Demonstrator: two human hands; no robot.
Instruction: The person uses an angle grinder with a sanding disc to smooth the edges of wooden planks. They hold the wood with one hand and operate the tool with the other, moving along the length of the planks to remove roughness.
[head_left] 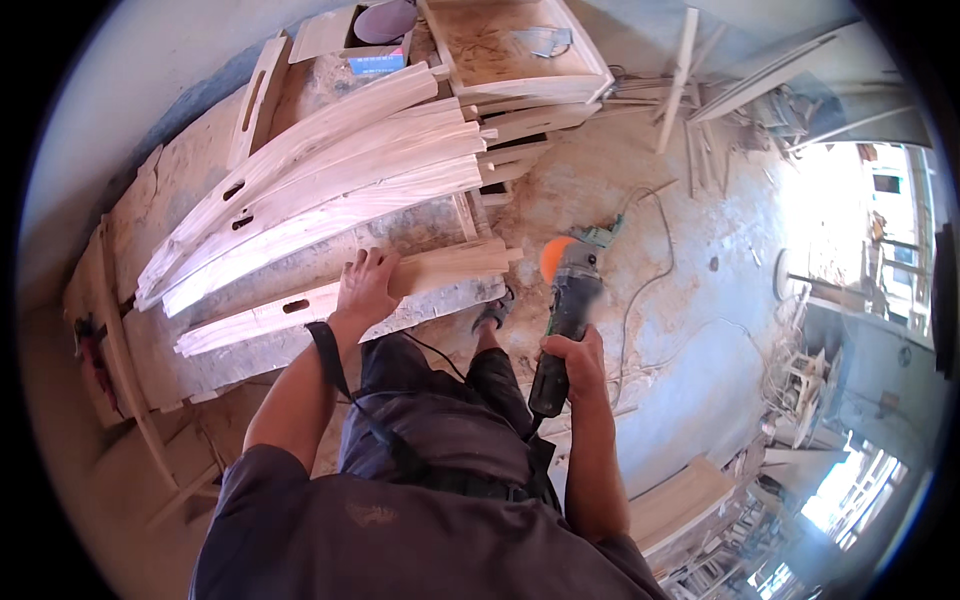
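Note:
My left hand [366,288] lies over a pale wooden board [455,263] along the near edge of the workbench, its fingers closed around the board's far edge. A dark oval slot shows in the board, left of the hand. In my right hand [580,362] is an angle grinder [572,298], held by its dark body to the right of the bench. An orange disc [553,258] is on the grinder's far end, apart from the board. Beyond my left hand, several similar boards [340,205] lie side by side, some with slots.
The dusty workbench [440,300] carries the boards. At the back stand a wooden tray [505,15] and a blue box [377,62]. A cable [668,235] and another green tool [600,235] lie on the floor. Wood pieces [690,490] are stacked at the lower right.

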